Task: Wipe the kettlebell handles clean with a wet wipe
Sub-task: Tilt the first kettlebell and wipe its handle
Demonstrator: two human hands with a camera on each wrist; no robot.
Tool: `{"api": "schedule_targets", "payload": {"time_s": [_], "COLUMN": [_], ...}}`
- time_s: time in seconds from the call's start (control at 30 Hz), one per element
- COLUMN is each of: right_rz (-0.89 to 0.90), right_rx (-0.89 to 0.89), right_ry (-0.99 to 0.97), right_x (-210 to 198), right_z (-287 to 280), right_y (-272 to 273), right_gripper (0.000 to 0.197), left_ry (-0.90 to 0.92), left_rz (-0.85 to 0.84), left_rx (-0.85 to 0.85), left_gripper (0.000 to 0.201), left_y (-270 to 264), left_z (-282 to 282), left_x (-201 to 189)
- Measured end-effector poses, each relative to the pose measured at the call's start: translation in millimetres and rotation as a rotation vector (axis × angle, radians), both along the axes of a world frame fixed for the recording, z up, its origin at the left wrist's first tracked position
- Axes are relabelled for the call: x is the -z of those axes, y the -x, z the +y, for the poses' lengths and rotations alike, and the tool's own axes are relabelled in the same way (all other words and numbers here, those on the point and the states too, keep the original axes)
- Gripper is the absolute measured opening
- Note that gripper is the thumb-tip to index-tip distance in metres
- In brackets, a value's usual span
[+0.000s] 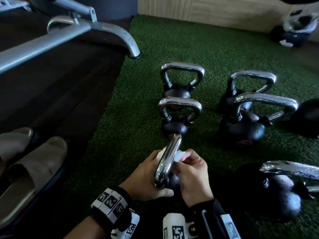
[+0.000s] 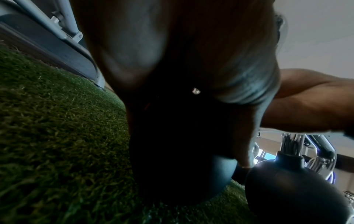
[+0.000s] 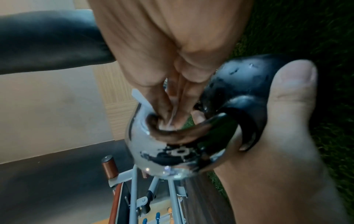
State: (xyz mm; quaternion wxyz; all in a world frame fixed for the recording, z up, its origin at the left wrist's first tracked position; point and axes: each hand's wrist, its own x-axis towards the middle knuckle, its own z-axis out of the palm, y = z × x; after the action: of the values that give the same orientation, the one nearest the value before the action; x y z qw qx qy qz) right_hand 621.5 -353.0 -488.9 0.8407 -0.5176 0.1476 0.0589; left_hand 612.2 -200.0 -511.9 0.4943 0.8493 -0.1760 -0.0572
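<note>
A small black kettlebell [image 1: 173, 182] is lifted and tilted over the green turf, its chrome handle [image 1: 168, 159] pointing away from me. My left hand [image 1: 146, 176] grips it from the left, thumb [image 3: 293, 91] pressed on the black body [image 3: 239, 84]. My right hand [image 1: 193, 175] pinches a white wet wipe [image 1: 179, 155] against the handle's right side. In the right wrist view those fingers reach into the handle loop [image 3: 145, 144] with the wipe [image 3: 172, 119] between them. The left wrist view is mostly palm and the dark ball [image 2: 172, 159].
Several more chrome-handled kettlebells stand on the turf [image 1: 138, 100]: two ahead [image 1: 181, 80] [image 1: 179, 114], two to the right [image 1: 252, 83] [image 1: 250, 121], one close at right [image 1: 284, 187]. A grey bench frame [image 1: 69, 35] crosses the dark floor at left, near beige slippers [image 1: 31, 163].
</note>
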Motion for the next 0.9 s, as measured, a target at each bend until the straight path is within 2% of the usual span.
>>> {"api": "schedule_targets", "payload": {"time_s": [0.07, 0.17, 0.33, 0.6, 0.77, 0.9], "right_rz": [-0.032, -0.104, -0.160, -0.046, -0.055, 0.057], "right_rx": [0.076, 0.053, 0.176, 0.235, 0.258, 0.218], "right_ry": [0.102, 0.206, 0.341, 0.706, 0.777, 0.813], "right_x": [1.7, -2.0, -5.7, -5.4, -9.8, -6.7], "right_z": [0.2, -2.1, -0.2, 2.7, 5.6, 4.1], "right_y": [-2.6, 0.4, -8.8, -14.3, -15.0, -20.1], "right_gripper": [0.036, 0.043, 0.030, 0.026, 0.025, 0.018], "left_ry": [0.008, 0.033, 0.043, 0.066, 0.079, 0.069], "left_rz": [-0.002, -0.003, -0.008, 0.037, 0.009, -0.037], "left_rx": [-0.001, 0.007, -0.005, -0.007, -0.003, -0.012], "left_gripper": [0.118, 0.121, 0.123, 0.108, 0.107, 0.113], "left_y": [-0.4, 1.3, 0.0, -2.0, -2.6, -1.5], "left_z": [-1.1, -1.0, -1.1, -1.1, 0.8, -0.1], "left_x": [-1.8, -4.5, 3.0, 14.6, 23.1, 17.6]}}
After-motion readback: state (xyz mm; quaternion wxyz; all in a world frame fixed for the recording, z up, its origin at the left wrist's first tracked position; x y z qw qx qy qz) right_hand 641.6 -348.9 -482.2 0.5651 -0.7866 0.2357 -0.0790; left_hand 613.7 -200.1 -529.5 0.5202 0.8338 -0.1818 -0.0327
